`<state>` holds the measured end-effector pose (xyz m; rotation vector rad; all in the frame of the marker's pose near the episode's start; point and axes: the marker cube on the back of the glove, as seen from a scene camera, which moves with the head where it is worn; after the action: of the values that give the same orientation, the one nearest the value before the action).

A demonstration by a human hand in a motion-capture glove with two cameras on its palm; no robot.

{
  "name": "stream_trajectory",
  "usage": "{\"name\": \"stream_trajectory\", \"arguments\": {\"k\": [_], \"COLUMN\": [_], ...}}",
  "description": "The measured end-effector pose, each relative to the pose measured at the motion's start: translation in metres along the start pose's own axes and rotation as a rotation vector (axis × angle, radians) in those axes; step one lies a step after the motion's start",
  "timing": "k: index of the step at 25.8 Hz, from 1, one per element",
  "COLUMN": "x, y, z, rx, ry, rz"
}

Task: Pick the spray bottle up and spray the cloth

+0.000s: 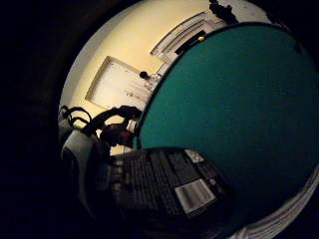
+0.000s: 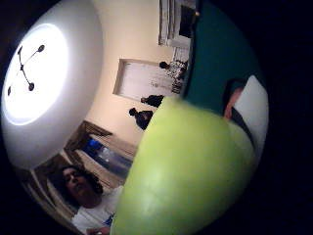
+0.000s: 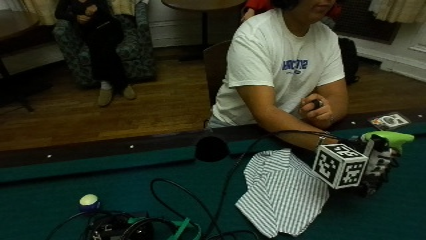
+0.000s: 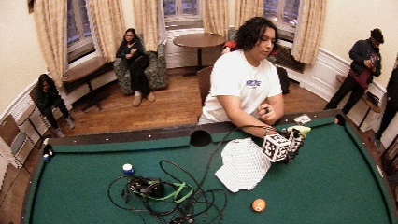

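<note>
Floor: brown wood boards (image 4: 168,105) | Walls: cream, white baseboard (image 4: 326,63) | Windows: two, flanked by tan curtains (image 4: 109,23) | Furniture: round wooden table (image 4: 199,40) by far window, patterned armchair (image 4: 155,70), dark side table (image 4: 84,70) at left wall | Light: round bright ceiling fixture (image 2: 36,73) overhead

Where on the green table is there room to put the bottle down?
Bare felt lies beyond the striped cloth, around the orange ball, and between the cloth and the cables. The cables' own corner, near the chalk, is crowded.
</note>
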<state>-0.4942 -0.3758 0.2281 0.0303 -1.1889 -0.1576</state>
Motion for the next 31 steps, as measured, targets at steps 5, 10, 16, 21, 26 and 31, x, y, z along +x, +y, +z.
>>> {"name": "stream_trajectory", "arguments": {"k": [5,10,16,21,26,31], "x": [0.004,0.005,0.005,0.009,0.026,0.04], "y": [-0.011,-0.021,-0.026,-0.024,-0.014,0.005], "z": [0.013,0.031,0.04,0.039,0.032,0.014], "rx": [-0.008,-0.03,-0.093,-0.223,-0.312,-0.416], "ry": [-0.01,-0.023,-0.042,-0.068,-0.043,0.09], "rz": [0.017,0.02,0.026,0.035,0.07,0.103]}}
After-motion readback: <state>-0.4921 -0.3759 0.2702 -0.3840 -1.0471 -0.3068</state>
